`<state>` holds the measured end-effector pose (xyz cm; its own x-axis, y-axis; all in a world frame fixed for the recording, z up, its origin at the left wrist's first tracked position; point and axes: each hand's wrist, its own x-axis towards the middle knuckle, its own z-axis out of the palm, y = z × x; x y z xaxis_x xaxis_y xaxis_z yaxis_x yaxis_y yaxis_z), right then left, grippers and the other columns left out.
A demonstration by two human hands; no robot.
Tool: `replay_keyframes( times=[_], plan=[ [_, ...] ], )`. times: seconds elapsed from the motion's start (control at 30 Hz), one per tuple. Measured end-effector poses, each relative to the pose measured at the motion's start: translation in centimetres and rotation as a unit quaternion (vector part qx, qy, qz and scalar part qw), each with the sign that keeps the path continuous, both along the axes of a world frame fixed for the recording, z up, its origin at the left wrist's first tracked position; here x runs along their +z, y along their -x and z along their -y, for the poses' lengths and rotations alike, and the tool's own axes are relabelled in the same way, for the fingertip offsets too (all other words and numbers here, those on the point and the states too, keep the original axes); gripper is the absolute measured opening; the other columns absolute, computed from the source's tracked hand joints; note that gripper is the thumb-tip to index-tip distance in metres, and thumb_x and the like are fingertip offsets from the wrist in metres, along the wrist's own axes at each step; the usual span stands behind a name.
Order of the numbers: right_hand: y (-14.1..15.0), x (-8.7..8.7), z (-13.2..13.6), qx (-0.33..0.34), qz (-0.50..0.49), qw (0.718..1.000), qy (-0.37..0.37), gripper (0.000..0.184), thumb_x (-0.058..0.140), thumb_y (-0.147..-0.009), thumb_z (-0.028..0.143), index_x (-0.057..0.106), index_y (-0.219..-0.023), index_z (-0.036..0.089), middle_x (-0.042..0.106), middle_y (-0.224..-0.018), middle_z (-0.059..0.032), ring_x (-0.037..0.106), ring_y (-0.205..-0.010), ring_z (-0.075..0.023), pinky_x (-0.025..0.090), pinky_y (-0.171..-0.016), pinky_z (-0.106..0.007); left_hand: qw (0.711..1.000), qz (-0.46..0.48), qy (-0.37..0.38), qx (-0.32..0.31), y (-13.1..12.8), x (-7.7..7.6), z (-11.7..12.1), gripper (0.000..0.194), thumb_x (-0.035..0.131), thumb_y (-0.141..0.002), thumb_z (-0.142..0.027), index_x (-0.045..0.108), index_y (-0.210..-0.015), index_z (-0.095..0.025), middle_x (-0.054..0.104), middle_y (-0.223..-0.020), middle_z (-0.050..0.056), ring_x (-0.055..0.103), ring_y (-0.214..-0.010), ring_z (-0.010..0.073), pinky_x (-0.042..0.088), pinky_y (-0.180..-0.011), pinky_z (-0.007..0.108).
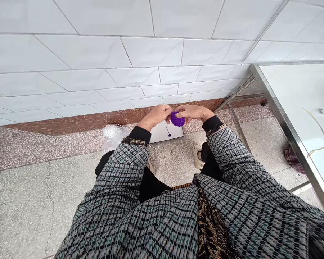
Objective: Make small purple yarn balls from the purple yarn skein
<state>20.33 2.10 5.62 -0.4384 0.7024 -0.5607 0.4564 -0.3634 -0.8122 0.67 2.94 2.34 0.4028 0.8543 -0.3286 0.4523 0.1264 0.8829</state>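
Note:
A ball of purple yarn (178,120) is held up in front of me, just above the floor area by the wall. My right hand (193,112) is closed around its upper right side, thumb lying across it. My left hand (160,115) sits against the ball's left side, its fingertips pinched on a strand of yarn. From under those fingers a thin dark strand (166,126) hangs down, ending in a small purple tuft (169,135). The fingers partly hide where the strand meets the ball.
Below the hands a white shallow box (156,133) lies on the speckled floor. Left of it is a white yarn ball (112,131) in clear plastic, with loose white strands (154,153) nearby. A metal-framed table (283,108) stands at right, bearing a yellowish cord (320,127). A tiled wall (151,54) rises ahead.

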Motion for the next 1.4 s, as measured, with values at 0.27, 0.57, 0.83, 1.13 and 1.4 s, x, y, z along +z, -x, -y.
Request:
replay_keyframes(
  times=[0.27,0.57,0.83,1.13,1.4],
  plan=[
    [2.2,0.5,1.0,-0.075,0.054,0.995,-0.02,0.015,0.069,-0.105,0.012,0.057,-0.097,0.017,0.064,-0.072,-0.0009,0.058,-0.058,-0.0096,0.051,-0.051,-0.017,0.984,-0.021,0.004,0.178,-1.9,-1.1,0.6,0.022,0.049,-0.096,-0.013,0.059,-0.076,-0.019,0.061,-0.071,0.0,0.057,-0.062,0.0153,0.049,-0.063,0.028],
    [1.8,0.7,1.0,-0.1,-0.012,0.995,0.022,0.016,0.063,-0.102,0.002,0.056,-0.1,0.017,0.061,-0.077,0.0015,0.055,-0.06,-0.0083,0.048,-0.057,-0.017,0.973,-0.112,-0.128,0.154,-1.6,-1.5,-0.1,0.024,0.049,-0.094,-0.013,0.054,-0.072,-0.021,0.063,-0.076,0.002,0.055,-0.075,0.0188,0.043,-0.076,0.03],
    [1.4,-1.1,0.0,-0.042,0.127,0.99,-0.054,0.022,0.077,-0.096,0.013,0.058,-0.105,0.016,0.061,-0.077,0.0021,0.049,-0.058,-0.01,0.041,-0.051,-0.022,0.982,-0.111,-0.123,0.088,-0.5,-0.4,-0.3,0.027,0.057,-0.089,-0.019,0.057,-0.062,-0.021,0.058,-0.062,0.001,0.049,-0.064,0.0182,0.034,-0.065,0.032],
    [1.4,-1.1,-0.7,-0.254,-0.025,0.967,-0.005,0.019,0.062,-0.11,0.019,0.055,-0.093,0.017,0.049,-0.054,0.007,0.039,-0.047,-0.0074,0.037,-0.045,-0.017,0.995,-0.033,-0.081,-0.038,-1.1,0.7,1.3,0.021,0.052,-0.087,-0.014,0.057,-0.068,-0.021,0.05,-0.056,-0.004,0.046,-0.054,0.0138,0.036,-0.062,0.029],
    [1.2,-0.5,-0.6,-0.305,-0.202,0.93,0.019,0.025,0.052,-0.112,0.019,0.051,-0.087,0.018,0.052,-0.061,0.0064,0.034,-0.045,-0.0053,0.036,-0.043,-0.016,0.994,-0.036,-0.042,-0.094,-1.4,0.2,1.1,0.02,0.055,-0.087,-0.014,0.06,-0.068,-0.02,0.054,-0.061,-0.002,0.054,-0.058,0.0143,0.042,-0.067,0.03]
  ],
)
